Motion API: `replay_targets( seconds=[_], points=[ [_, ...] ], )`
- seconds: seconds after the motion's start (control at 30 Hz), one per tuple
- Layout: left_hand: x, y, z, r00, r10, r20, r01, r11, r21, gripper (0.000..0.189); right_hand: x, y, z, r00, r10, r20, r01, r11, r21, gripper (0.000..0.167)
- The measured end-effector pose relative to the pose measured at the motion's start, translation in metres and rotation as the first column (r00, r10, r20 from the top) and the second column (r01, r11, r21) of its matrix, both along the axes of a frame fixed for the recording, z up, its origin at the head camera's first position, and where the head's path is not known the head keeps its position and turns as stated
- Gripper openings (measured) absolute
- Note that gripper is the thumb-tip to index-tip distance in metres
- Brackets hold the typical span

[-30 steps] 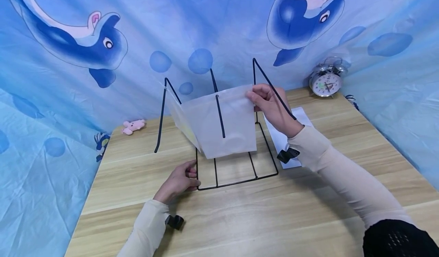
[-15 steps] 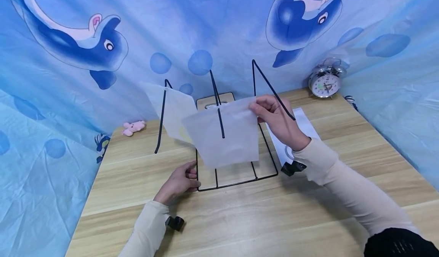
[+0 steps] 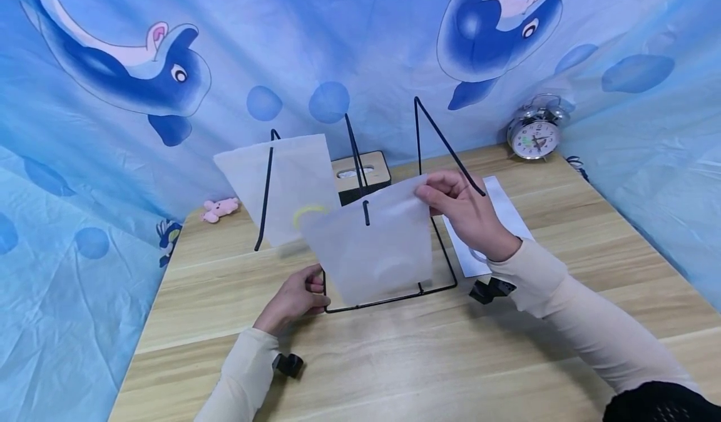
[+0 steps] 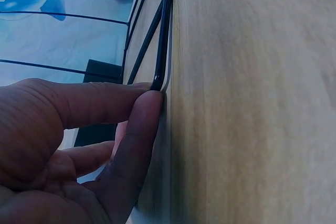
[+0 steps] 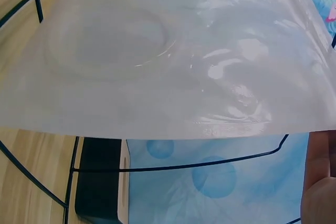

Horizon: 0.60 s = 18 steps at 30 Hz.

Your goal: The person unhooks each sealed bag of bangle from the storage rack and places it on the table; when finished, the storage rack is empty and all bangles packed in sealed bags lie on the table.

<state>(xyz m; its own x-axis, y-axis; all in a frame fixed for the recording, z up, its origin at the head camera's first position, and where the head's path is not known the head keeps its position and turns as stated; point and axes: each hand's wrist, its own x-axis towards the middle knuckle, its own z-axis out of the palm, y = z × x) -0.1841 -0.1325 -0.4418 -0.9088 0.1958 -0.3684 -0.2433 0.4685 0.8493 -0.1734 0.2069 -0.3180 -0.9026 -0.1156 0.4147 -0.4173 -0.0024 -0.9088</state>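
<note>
My left hand [image 3: 293,297] pinches the front left corner of a black wire display rack [image 3: 388,300] between thumb and finger, low at the tabletop. The left wrist view shows that thumb [image 4: 137,129] against the wire. My right hand [image 3: 464,212] pinches the upper right corner of a translucent white plastic bag [image 3: 383,247], whose top edge is at the front end of the rack's middle hook. A faint ring shape shows in this bag in the right wrist view. Another white bag [image 3: 298,174], with a yellow ring [image 3: 310,209] low in it, hangs from the left hook.
Beneath my right forearm lies a flat white packet [image 3: 509,212] with a ring shape on it. Behind the rack stands a black tissue box [image 3: 378,164] with a wooden top. An alarm clock [image 3: 535,139] and a pink toy [image 3: 219,209] sit along the back.
My right hand has drawn its bag downward and toward me along the middle hook to the hook's tip. The other bag has swung left and now faces me. My left hand stays put.
</note>
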Motion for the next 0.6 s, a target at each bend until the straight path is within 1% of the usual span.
replay_targets(
  seconds=[0.1,0.17,0.27,0.33,0.47,0.53,0.6],
  points=[
    [0.0,0.0,0.0,1.0,0.009,0.004,-0.009,1.0,-0.003,0.085,0.002,0.0,-0.001,1.0,0.01,-0.027,-0.01,1.0,-0.024,0.018],
    [0.001,0.0,-0.001,1.0,0.009,0.007,-0.009,1.0,-0.004,0.071,0.004,0.0,-0.002,0.999,0.026,-0.03,-0.028,0.999,-0.046,0.02],
    [0.001,0.001,-0.001,1.0,0.014,0.001,-0.014,1.0,-0.001,0.043,0.007,0.0,-0.002,0.998,0.053,-0.016,-0.054,0.995,-0.083,0.024],
    [0.001,0.001,-0.001,1.0,0.015,0.0,-0.015,1.0,-0.006,0.033,0.011,0.0,-0.002,0.997,0.073,-0.014,-0.074,0.991,-0.108,0.024],
    [0.002,0.001,0.0,1.0,0.027,0.008,-0.027,0.999,-0.017,0.031,0.015,0.0,-0.001,0.994,0.097,-0.05,-0.103,0.984,-0.146,0.022],
    [0.002,0.001,0.0,1.0,0.026,0.002,-0.026,1.0,-0.016,0.031,0.017,-0.001,-0.001,0.99,0.125,-0.071,-0.136,0.975,-0.177,0.017],
    [0.002,0.001,0.0,1.0,0.012,-0.012,-0.012,1.0,-0.01,0.033,0.018,-0.002,-0.001,0.983,0.165,-0.081,-0.178,0.961,-0.211,0.013]
  ],
)
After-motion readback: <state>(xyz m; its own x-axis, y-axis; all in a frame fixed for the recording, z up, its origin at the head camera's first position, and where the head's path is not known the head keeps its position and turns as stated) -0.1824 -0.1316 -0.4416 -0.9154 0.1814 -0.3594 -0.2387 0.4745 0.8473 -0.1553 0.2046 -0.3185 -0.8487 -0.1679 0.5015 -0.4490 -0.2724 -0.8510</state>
